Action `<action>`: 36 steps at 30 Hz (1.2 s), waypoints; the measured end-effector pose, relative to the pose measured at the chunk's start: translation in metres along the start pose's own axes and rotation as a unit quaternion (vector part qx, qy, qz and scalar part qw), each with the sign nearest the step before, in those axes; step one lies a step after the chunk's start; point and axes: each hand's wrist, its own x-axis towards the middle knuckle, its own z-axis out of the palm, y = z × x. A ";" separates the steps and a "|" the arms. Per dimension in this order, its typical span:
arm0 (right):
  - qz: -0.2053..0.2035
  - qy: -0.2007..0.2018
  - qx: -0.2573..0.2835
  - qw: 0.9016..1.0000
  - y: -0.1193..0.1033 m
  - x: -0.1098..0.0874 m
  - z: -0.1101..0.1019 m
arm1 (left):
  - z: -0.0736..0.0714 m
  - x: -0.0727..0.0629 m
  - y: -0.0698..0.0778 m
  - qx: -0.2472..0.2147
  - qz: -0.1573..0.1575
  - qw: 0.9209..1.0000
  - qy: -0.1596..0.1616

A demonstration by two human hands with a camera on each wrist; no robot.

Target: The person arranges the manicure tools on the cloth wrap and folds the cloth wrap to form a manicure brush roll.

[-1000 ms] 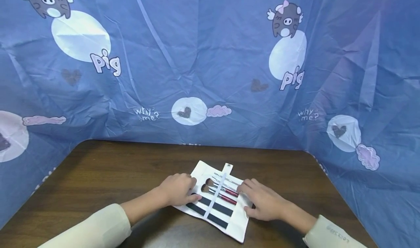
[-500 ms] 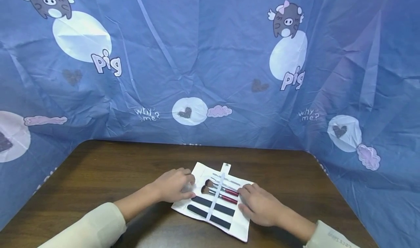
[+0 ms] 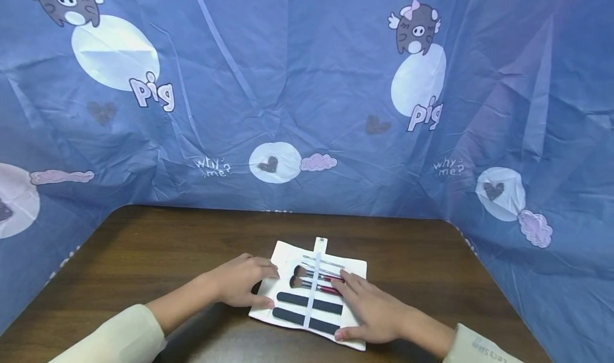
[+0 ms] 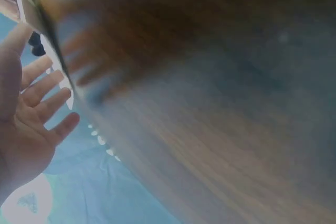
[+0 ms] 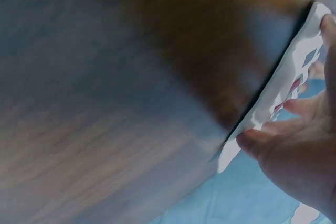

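A white fabric case (image 3: 284, 253) lies unfolded on the table, slightly tilted. A pale band (image 3: 312, 293) runs across its middle over two makeup brushes (image 3: 298, 281) with red handles, thin silvery tools (image 3: 331, 261) and two black flat strips (image 3: 292, 299) resembling nail files. My left hand (image 3: 240, 282) rests at the case's left edge; its fingers look loosely spread in the left wrist view. Over the right part lies my right hand (image 3: 376, 309), fingers extended near the red handles and thumb on the lower right corner. It covers some handle ends.
The brown wooden table (image 3: 192, 240) extends around the case. Behind and beside it hangs a blue printed cloth (image 3: 336, 86). A small snap tab (image 3: 321, 242) sticks out from the case's far edge.
The case has turned slightly and shifted left, and lies flatter. My left hand has drawn left and spread; my right hand has moved further over the case with its fingers extended.
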 end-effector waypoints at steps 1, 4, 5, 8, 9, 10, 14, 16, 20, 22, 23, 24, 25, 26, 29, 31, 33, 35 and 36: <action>-0.007 -0.002 0.005 1.000 0.003 0.000 0.000 | -0.001 -0.002 0.001 0.002 0.000 1.000 0.000; -0.025 -0.005 0.013 1.000 0.013 0.001 0.000 | -0.002 -0.006 0.004 0.007 0.001 1.000 -0.001; -0.030 -0.006 0.014 0.999 0.016 0.002 0.000 | -0.002 -0.007 0.006 0.010 0.002 1.000 -0.001; -0.037 -0.008 0.012 0.999 0.024 0.003 0.001 | -0.002 -0.011 0.010 0.008 0.001 1.000 -0.009; -0.038 -0.007 0.011 0.999 0.026 0.004 0.001 | -0.002 -0.012 0.011 0.004 -0.001 1.000 -0.012; -0.035 -0.008 0.013 0.999 0.028 0.005 0.002 | -0.002 -0.012 0.012 0.002 -0.002 1.000 -0.014; -0.028 -0.007 0.017 0.999 0.031 0.006 0.002 | -0.002 -0.014 0.015 -0.009 -0.006 1.000 -0.014; -0.029 -0.006 0.018 0.999 0.031 0.006 0.001 | -0.003 -0.013 0.015 -0.011 -0.008 1.000 -0.011; -0.037 -0.004 0.014 0.999 0.031 0.007 0.001 | -0.002 -0.014 0.014 -0.011 -0.015 1.000 -0.014; -0.040 -0.003 0.012 0.999 0.030 0.006 0.001 | -0.002 -0.014 0.014 -0.010 -0.015 1.000 -0.015; -0.041 -0.003 0.012 0.999 0.030 0.006 0.001 | -0.001 -0.014 0.014 -0.009 -0.014 1.000 -0.015; -0.041 -0.003 0.011 0.999 0.030 0.006 0.000 | -0.001 -0.014 0.014 -0.007 -0.013 1.000 -0.014; -0.042 -0.004 0.010 0.999 0.030 0.006 0.000 | 0.000 -0.014 0.014 -0.005 -0.010 1.000 -0.012; -0.042 -0.004 0.010 0.999 0.030 0.005 0.000 | 0.000 -0.014 0.014 -0.002 -0.008 1.000 -0.012; -0.043 -0.004 0.007 0.999 0.028 0.004 -0.001 | 0.000 -0.013 0.014 0.008 -0.003 1.000 -0.012; -0.042 -0.004 0.004 0.999 0.027 0.003 -0.001 | 0.000 -0.014 0.016 0.013 -0.005 1.000 -0.016; -0.044 -0.003 0.000 0.999 0.024 0.002 -0.002 | 0.000 -0.016 0.018 0.012 -0.010 1.000 -0.022; -0.046 -0.004 -0.004 0.999 0.022 0.001 -0.002 | 0.000 -0.018 0.019 0.009 -0.013 1.000 -0.024; -0.044 -0.005 -0.007 0.999 0.022 0.001 -0.002 | 0.000 -0.018 0.019 0.007 -0.014 1.000 -0.024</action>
